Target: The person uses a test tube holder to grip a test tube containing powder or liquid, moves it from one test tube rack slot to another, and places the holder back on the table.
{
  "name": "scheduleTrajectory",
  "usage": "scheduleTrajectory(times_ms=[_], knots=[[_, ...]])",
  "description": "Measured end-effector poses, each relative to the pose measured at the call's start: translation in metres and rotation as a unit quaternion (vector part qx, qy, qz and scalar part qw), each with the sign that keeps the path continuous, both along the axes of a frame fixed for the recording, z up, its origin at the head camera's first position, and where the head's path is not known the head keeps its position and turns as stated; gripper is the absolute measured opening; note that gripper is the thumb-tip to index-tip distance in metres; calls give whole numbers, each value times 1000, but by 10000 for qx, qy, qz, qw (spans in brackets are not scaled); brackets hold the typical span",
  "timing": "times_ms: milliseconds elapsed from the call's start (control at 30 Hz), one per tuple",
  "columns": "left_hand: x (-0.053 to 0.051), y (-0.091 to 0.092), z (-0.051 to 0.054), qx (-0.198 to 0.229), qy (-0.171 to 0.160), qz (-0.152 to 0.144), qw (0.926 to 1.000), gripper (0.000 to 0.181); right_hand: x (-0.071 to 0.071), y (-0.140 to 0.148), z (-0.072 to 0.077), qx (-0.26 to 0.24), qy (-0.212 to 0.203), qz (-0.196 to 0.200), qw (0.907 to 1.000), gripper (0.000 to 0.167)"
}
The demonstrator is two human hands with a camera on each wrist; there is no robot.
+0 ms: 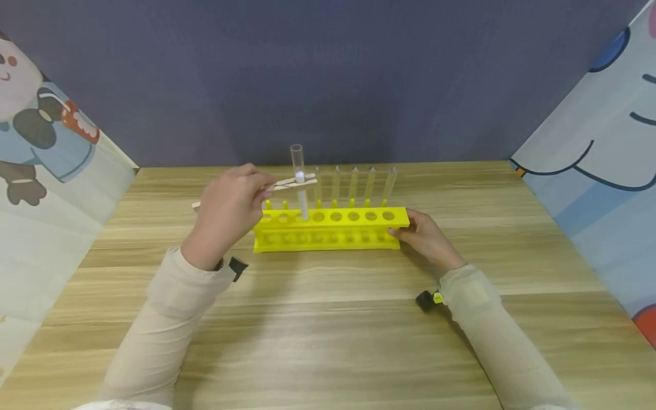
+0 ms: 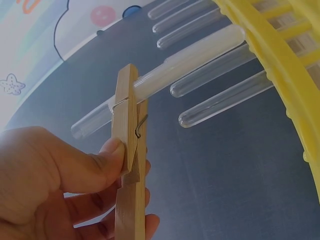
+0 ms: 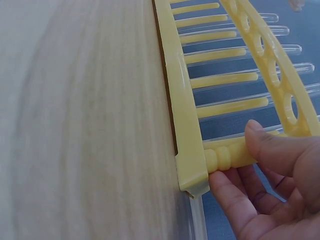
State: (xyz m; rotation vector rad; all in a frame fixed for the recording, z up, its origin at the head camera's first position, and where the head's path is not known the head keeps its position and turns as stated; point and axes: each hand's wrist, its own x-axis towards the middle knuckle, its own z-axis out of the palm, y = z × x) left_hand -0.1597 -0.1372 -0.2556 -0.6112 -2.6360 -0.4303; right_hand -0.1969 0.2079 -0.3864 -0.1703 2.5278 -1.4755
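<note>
Here's the left hand (image 1: 228,208), thumb and fingers curled firmly round a wooden clamp (image 2: 125,150), and that clamp has a test tube (image 1: 298,159), white inside, tilted slightly, its lower end right at the top of the yellow rack (image 1: 328,222), though whether it's inside a hole I can't tell! Over at the rack's right end, the right hand (image 1: 429,238) grips the post (image 3: 231,154), thumb and bent fingers around it, while five clear tubes (image 1: 355,185) stand rounded-end up along the far side.
</note>
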Motion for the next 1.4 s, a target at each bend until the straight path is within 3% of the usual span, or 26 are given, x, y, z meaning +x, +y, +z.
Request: scheduleTrajectory(times_ms=[967,1400], knots=[[-7,14,-7,-55,-31,-151,9999,21,1,-1,2,-1,56,83,9999,42],[-9,16,-12,-111,-358,-155,9992,21,2,-3,3,100,89,18,9999,42]])
